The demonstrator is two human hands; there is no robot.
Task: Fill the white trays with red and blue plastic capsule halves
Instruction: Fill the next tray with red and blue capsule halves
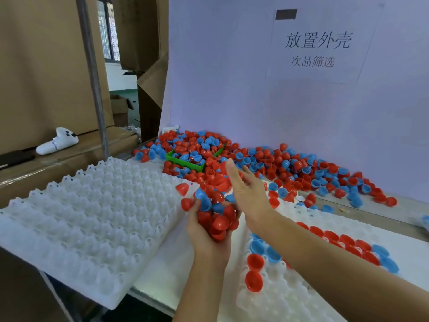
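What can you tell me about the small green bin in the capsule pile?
The small green plastic bin is a shallow rectangular tray with thin walls, sitting flat near the white backboard. It holds red and blue plastic capsule halves, and more of them are heaped against its sides. Neither hand touches it; its far edge is mostly buried.

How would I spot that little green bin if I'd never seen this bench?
Start at the white backboard with the printed sign. At its foot lies a heap of red and blue capsule halves. The green bin sits half buried at the heap's left end, the only green thing there.
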